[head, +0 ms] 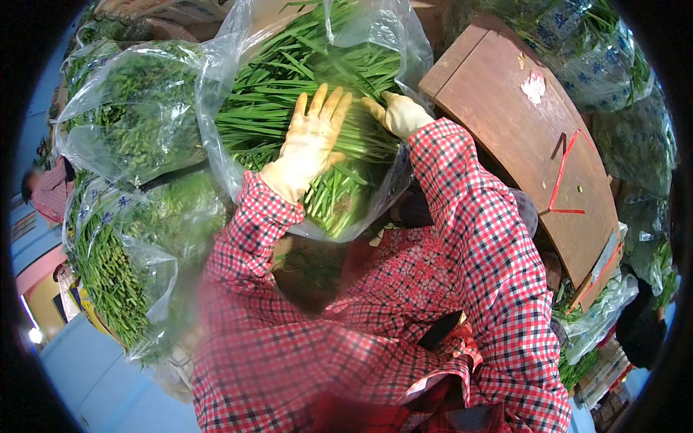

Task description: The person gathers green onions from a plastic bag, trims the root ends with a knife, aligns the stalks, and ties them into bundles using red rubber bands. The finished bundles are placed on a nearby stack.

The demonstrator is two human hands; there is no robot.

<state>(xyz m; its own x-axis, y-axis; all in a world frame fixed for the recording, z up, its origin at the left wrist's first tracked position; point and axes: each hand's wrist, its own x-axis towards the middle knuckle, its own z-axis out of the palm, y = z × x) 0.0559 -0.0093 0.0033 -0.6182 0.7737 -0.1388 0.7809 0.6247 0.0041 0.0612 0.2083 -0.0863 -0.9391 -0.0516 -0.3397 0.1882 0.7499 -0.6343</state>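
Note:
Long green garlic chives (270, 108) fill a large clear plastic bag (214, 103) in front of me. My left hand (311, 140), in a pale rubber glove with yellowed fingers, lies flat across the chives with its fingers spread. Nothing is gripped in it. At the bag's right side is my right hand (403, 113), gloved the same way and partly curled against the chives' pale stem ends (373, 138). Whether its fingers close around any stems, I cannot tell. Below my left hand, more cut ends (333, 203) show inside the bag.
A brown wooden board (520, 108) stands at right, with a red tie strip (560, 173) and a grey blade-like piece (603, 257) on it. Bags of greens (146, 113) crowd the left; more bagged greens (595, 65) line the right. A person (51, 189) is at far left.

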